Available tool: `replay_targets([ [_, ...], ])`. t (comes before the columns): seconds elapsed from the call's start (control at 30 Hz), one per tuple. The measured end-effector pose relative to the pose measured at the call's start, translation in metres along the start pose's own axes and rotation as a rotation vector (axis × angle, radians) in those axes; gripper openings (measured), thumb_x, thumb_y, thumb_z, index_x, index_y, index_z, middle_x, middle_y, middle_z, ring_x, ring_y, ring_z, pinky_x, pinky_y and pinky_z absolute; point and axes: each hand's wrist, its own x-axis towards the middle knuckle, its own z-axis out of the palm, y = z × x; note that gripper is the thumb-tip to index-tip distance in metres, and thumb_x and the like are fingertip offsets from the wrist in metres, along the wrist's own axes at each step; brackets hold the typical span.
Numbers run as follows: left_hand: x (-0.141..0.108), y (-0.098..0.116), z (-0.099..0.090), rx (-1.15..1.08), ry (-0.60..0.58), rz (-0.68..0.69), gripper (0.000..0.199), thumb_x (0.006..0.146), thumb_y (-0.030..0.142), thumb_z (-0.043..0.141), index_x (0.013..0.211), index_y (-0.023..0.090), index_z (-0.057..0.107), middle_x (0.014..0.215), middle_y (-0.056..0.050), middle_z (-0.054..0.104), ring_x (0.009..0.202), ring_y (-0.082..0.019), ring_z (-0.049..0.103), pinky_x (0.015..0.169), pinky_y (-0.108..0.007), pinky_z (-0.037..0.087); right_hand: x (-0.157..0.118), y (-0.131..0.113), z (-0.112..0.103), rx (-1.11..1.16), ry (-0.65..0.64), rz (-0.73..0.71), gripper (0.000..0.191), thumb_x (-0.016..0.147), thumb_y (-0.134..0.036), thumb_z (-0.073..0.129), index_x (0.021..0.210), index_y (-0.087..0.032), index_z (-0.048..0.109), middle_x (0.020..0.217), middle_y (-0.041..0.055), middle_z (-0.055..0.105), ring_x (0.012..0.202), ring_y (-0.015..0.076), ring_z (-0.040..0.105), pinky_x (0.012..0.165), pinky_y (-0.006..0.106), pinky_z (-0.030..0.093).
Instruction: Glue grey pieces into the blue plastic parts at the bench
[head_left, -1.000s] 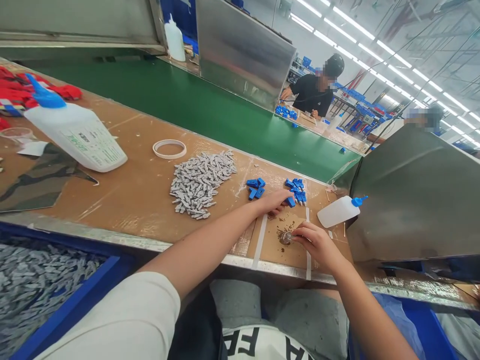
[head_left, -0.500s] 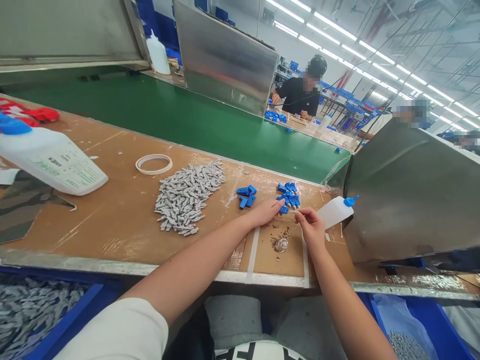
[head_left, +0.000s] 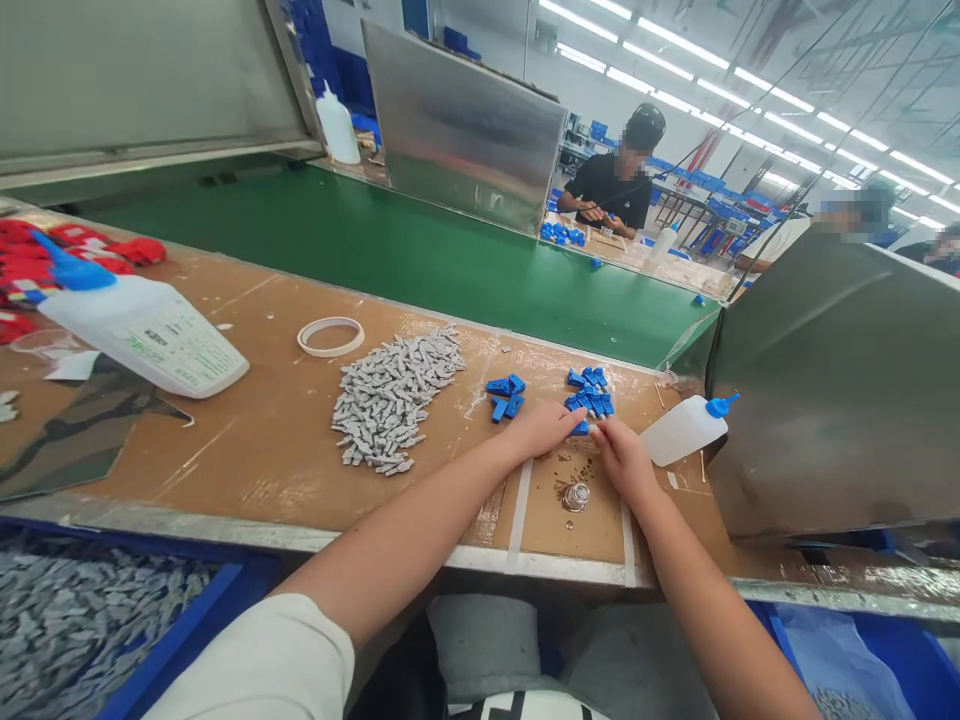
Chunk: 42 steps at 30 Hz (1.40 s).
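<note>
My left hand (head_left: 546,428) is closed on a small blue plastic part (head_left: 580,428), which it holds at the near edge of a cluster of similar blue parts (head_left: 591,392). Close beside it, the thumb and fingers of my right hand (head_left: 624,458) are pinched together against the part's right side. Something pale and tiny may be between the right fingertips, but it is too small to name. Left of my hands lie several other blue parts (head_left: 506,397). Below them on the board stands a small clear, shiny container (head_left: 575,496), with dark wet specks around it.
A grey pile of plastic pieces (head_left: 401,400) and a tape roll (head_left: 331,337) lie to the left. A white squeeze bottle (head_left: 684,430) leans at right; a larger labelled bottle (head_left: 161,335) lies far left. Beyond runs a green conveyor belt (head_left: 420,260), with a co-worker (head_left: 615,190) across it.
My right hand has moved in against the blue part; a thin pale tip visible at its fingers before is now mostly hidden. The view has shifted slightly left.
</note>
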Motion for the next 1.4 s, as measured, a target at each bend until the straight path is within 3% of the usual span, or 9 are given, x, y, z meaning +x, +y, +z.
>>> replay_targets([
  [0.1, -0.004, 0.000, -0.008, 0.019, 0.066, 0.087, 0.064, 0.102, 0.063, 0.039, 0.055, 0.022, 0.054, 0.060, -0.006, 0.058, 0.064, -0.022, 0.055, 0.066, -0.031, 0.036, -0.006, 0.000, 0.006, -0.074, -0.053, 0.015, 0.044, 0.109, -0.048, 0.037, 0.080, -0.022, 0.056, 0.071, 0.0041, 0.060, 0.067, 0.0192, 0.055, 0.063, 0.030, 0.038],
  [0.2, -0.005, -0.001, -0.010, -0.163, 0.240, 0.216, 0.059, 0.104, 0.060, 0.031, 0.076, 0.021, 0.065, 0.084, -0.006, 0.068, 0.085, -0.023, 0.060, 0.081, -0.032, 0.042, -0.009, -0.002, 0.013, 0.046, -0.083, 0.063, 0.047, 0.110, -0.051, 0.033, 0.080, -0.022, 0.053, 0.070, 0.0016, 0.060, 0.066, 0.0174, 0.055, 0.062, 0.028, 0.037],
  [0.33, 0.003, 0.002, -0.004, -0.480, 0.420, 0.143, 0.062, 0.103, 0.062, 0.024, 0.084, 0.019, 0.064, 0.087, -0.006, 0.064, 0.080, -0.019, 0.054, 0.078, -0.031, 0.044, -0.008, -0.002, 0.018, 0.174, -0.118, 0.078, 0.051, 0.109, -0.057, 0.032, 0.079, -0.021, 0.052, 0.072, 0.0001, 0.060, 0.067, 0.0163, 0.054, 0.063, 0.027, 0.036],
  [0.43, 0.014, 0.010, 0.004, -0.658, 0.394, 0.096, 0.064, 0.100, 0.068, 0.021, 0.081, 0.019, 0.059, 0.082, -0.007, 0.059, 0.073, -0.018, 0.050, 0.071, -0.031, 0.044, -0.008, 0.000, 0.019, 0.244, -0.128, 0.087, 0.052, 0.109, -0.058, 0.034, 0.078, -0.021, 0.052, 0.071, -0.0005, 0.059, 0.067, 0.0158, 0.053, 0.064, 0.027, 0.036],
  [0.6, 0.022, 0.022, 0.021, -0.838, 0.244, 0.110, 0.067, 0.097, 0.074, 0.020, 0.077, 0.019, 0.053, 0.070, -0.003, 0.047, 0.065, -0.017, 0.045, 0.063, -0.030, 0.041, -0.008, 0.004, 0.021, 0.339, -0.128, 0.071, 0.052, 0.108, -0.058, 0.035, 0.077, -0.020, 0.053, 0.069, -0.0007, 0.058, 0.066, 0.0157, 0.052, 0.065, 0.027, 0.036],
  [0.77, 0.013, 0.019, 0.032, -0.746, 0.251, 0.080, 0.072, 0.095, 0.077, 0.009, 0.076, 0.021, 0.050, 0.069, -0.003, 0.040, 0.066, -0.018, 0.043, 0.067, -0.033, 0.044, -0.010, 0.010, 0.027, 0.308, -0.155, 0.032, 0.051, 0.108, -0.053, 0.040, 0.070, -0.020, 0.049, 0.063, -0.0007, 0.054, 0.062, 0.0149, 0.047, 0.060, 0.026, 0.030],
  [1.0, 0.010, 0.013, 0.037, -0.730, 0.295, 0.136, 0.056, 0.099, 0.064, 0.023, 0.077, 0.021, 0.052, 0.067, -0.001, 0.032, 0.067, -0.019, 0.040, 0.069, -0.034, 0.043, -0.010, 0.010, 0.031, 0.291, -0.155, 0.055, 0.042, 0.107, -0.044, 0.041, 0.072, -0.021, 0.049, 0.065, 0.0007, 0.057, 0.061, 0.0158, 0.048, 0.059, 0.027, 0.028],
  [1.3, 0.009, 0.005, 0.035, -0.738, 0.198, 0.264, 0.048, 0.098, 0.059, 0.038, 0.080, 0.019, 0.059, 0.070, -0.002, 0.038, 0.068, -0.019, 0.039, 0.069, -0.034, 0.039, -0.012, 0.010, 0.029, 0.320, -0.169, 0.045, 0.046, 0.108, -0.049, 0.041, 0.072, -0.022, 0.051, 0.065, 0.0009, 0.058, 0.061, 0.0165, 0.051, 0.059, 0.027, 0.032],
  [1.4, 0.010, 0.005, 0.032, -0.585, 0.221, 0.250, 0.052, 0.099, 0.061, 0.032, 0.081, 0.020, 0.060, 0.073, -0.004, 0.045, 0.071, -0.020, 0.045, 0.073, -0.035, 0.042, -0.011, 0.010, 0.028, 0.307, -0.183, 0.041, 0.049, 0.109, -0.052, 0.037, 0.072, -0.022, 0.050, 0.066, 0.0005, 0.058, 0.062, 0.0165, 0.051, 0.060, 0.027, 0.034],
])
